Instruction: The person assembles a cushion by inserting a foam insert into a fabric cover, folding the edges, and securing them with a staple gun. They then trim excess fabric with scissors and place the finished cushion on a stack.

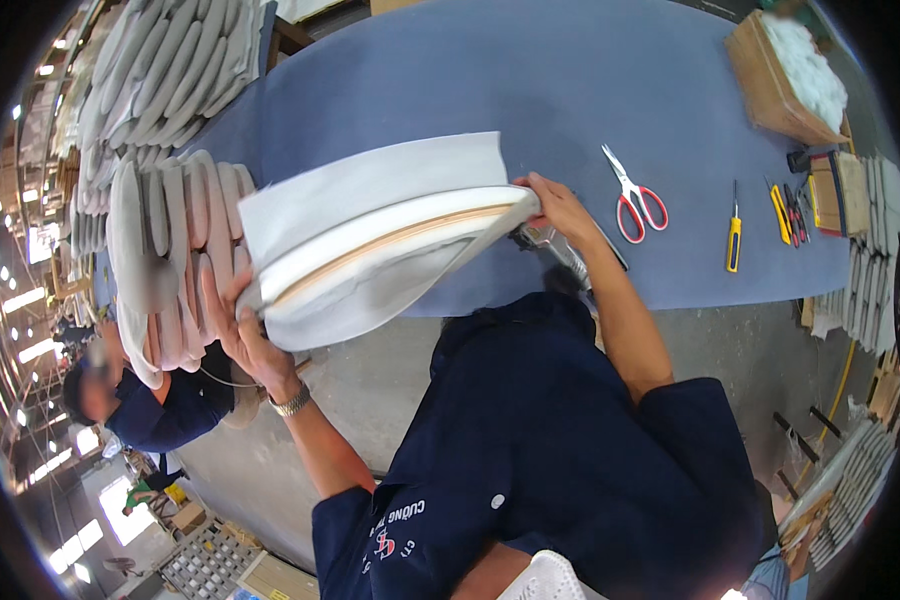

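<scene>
A curved chair-back cushion of white foam, a thin wooden edge strip and light grey fabric is held up over the front edge of the blue-grey table. My left hand, wearing a metal watch, grips its left end, fingers behind and thumb toward me. At the far right corner my right hand is closed on the fabric and rim. A wide grey fabric flap stands up along the cushion's far side. Below my right wrist lies a metal tool, partly hidden by my arm, possibly a staple gun.
Red-handled scissors, a yellow screwdriver, a yellow cutter and pliers lie right on the table. A cardboard box holds white stuffing. Padded pieces stack up left, near another person.
</scene>
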Demonstrator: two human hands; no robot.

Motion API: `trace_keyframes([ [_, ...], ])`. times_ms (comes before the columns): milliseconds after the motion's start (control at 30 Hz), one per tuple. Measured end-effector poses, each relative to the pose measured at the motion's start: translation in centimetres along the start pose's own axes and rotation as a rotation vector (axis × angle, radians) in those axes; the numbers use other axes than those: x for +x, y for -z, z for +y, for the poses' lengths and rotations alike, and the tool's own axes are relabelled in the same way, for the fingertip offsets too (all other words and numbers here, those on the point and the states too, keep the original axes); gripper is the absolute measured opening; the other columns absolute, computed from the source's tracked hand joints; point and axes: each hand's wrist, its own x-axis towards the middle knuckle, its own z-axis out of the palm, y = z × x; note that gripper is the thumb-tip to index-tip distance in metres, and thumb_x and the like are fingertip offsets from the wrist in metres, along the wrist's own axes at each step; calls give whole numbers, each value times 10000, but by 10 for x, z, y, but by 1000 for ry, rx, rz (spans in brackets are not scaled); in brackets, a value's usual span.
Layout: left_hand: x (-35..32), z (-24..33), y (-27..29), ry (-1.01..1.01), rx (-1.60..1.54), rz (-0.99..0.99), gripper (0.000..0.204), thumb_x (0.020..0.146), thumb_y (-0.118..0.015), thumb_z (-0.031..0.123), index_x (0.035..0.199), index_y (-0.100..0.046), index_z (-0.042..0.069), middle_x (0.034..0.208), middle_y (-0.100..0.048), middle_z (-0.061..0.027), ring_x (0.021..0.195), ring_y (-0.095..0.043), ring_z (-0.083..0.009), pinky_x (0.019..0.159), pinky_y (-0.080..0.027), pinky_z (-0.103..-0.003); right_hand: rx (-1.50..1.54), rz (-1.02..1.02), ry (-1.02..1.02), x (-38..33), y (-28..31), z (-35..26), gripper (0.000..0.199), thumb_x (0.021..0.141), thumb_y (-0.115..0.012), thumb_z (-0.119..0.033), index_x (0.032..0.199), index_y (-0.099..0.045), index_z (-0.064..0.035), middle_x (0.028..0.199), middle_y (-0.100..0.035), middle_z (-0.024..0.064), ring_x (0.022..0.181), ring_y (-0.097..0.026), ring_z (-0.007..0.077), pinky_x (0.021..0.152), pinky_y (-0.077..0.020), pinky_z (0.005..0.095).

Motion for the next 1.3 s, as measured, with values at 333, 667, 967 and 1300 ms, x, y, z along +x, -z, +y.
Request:
trace_keyframes([
  [333, -160, -109, 53, 651, -289, 349, 620, 873, -451, 83, 1474, -511, -57, 1157, -659, -184, 1087, -613, -234, 939, -515, -366, -22, -92, 144, -30, -66, -56, 955, 842, -803, -534, 1554, -377, -61, 1379, -552, 253, 1179, -631, 358, 964, -552, 439],
  [667, -240, -111, 15, 841, -391, 541, 569, 894, -443, 85, 1414, -523, -134, 1214, -653, -219, 1124, -622, -246, 971, -530, -361, 74, 103, 309, -53, -67, 2, 858, 850, -593, 39, 1614, -223, -82, 1482, -454, 246, 1367, -479, 309, 1095, -443, 389],
  [967, -217, -89, 12, 889, -340, 554, 454, 883, -524, 60, 1284, -629, -128, 1243, -664, -174, 1041, -647, -212, 881, -561, -320, 171, 291, 320, -47, -76, 5, 441, 872, -611, 1, 1292, -482, -35, 1270, -596, 170, 1036, -620, 179, 829, -516, 302],
  [1300, -229, -68, 7, 900, -385, 534, 436, 914, -545, 82, 1298, -624, -110, 1170, -674, -159, 992, -649, -204, 872, -548, -305, -358, 271, 418, -51, -53, -2, 140, 925, -671, -168, 938, -642, -32, 1172, -692, 164, 841, -638, 246, 734, -510, 345],
])
